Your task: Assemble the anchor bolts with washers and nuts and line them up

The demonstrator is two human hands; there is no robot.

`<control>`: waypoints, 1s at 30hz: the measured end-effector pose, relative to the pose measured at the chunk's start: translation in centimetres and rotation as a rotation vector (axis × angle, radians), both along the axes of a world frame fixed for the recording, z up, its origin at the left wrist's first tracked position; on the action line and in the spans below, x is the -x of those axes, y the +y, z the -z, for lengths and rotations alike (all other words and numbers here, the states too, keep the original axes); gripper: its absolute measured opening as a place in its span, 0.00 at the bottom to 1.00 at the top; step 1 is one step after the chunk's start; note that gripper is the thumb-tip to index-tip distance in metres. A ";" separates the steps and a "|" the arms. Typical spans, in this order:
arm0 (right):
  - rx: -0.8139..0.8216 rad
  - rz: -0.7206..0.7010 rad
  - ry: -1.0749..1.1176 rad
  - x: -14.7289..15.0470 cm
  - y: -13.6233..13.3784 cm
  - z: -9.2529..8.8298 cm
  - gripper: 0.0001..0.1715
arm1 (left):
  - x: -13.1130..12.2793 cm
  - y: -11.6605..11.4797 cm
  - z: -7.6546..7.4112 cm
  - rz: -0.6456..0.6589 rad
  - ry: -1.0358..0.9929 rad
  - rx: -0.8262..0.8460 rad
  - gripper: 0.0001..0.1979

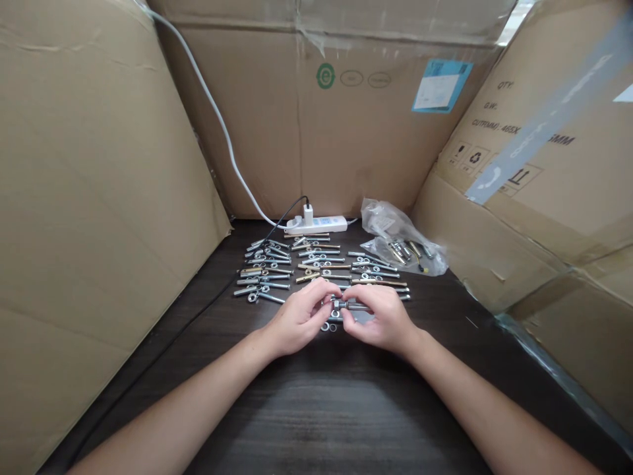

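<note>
Over the dark table, my right hand (380, 313) is closed around an expansion bolt (357, 307), thumb and fingers pinching its metal shaft. At the bolt's left end sits a hex nut (337, 305). My left hand (299, 316) is closed too, its thumb and fingertips pinched at this nut; the fingers partly hide what they grip. Just below the hands lie a flat washer (325, 326) and a thinner ring (333, 328). Behind them, rows of bolts (324, 259) with sleeves, nuts and washers are spread across the table, some silver, some brass-coloured.
A white power strip (324, 225) with a plugged-in charger stands at the back. A clear plastic bag (403, 237) holding more bolts lies at the back right. A black cable (188, 323) runs down the left side. Cardboard boxes (316, 152) wall in the table on three sides.
</note>
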State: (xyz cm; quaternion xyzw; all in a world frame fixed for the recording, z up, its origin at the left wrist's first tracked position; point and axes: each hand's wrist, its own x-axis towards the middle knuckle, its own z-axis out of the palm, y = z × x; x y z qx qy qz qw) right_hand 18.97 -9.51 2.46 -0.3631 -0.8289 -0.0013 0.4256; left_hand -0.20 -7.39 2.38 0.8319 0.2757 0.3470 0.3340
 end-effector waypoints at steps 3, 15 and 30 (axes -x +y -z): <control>0.005 0.005 0.006 -0.1 0.1 0.1 0.08 | 0.1 0.2 0.1 0.006 0.004 -0.065 0.08; 0.017 -0.006 -0.005 0.0 0.0 0.1 0.08 | 0.8 0.6 -1.0 0.033 0.200 -0.204 0.09; 0.017 -0.005 -0.015 0.0 0.0 0.0 0.06 | 0.4 0.1 -0.9 -0.010 0.169 -0.079 0.10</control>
